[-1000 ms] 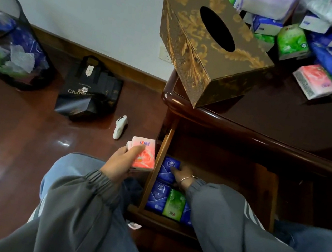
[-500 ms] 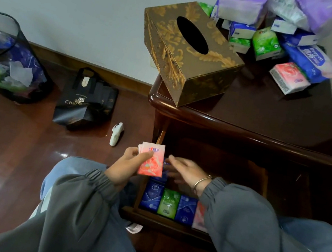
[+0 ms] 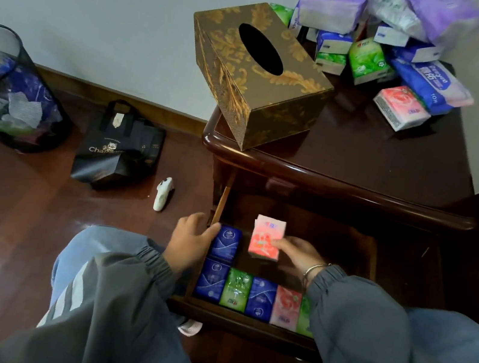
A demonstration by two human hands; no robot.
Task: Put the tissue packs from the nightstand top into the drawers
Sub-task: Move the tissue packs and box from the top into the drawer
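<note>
The nightstand's top drawer (image 3: 242, 325) stands pulled out in front of me. My right hand (image 3: 301, 256) holds a pink tissue pack (image 3: 266, 239) by its edge, just above the bare middle of the drawer. My left hand (image 3: 189, 244) rests at the drawer's left side, thumb against a blue pack (image 3: 225, 242) lying inside. A row of blue, green and pink packs (image 3: 259, 300) lines the drawer's front. Several more tissue packs (image 3: 377, 50) lie piled at the back of the nightstand top (image 3: 362, 157), with a pink pack (image 3: 401, 107) nearest the front.
A gold patterned tissue box (image 3: 256, 73) sits on the nightstand's left corner, overhanging the edge. On the wooden floor to the left are a black mesh bin (image 3: 9, 92) with wrappers, a black bag (image 3: 117, 148) and a small white object (image 3: 163, 194).
The pink pack passed from my left hand to my right hand and moved over the drawer. My left hand dropped to the drawer's left side beside the blue pack.
</note>
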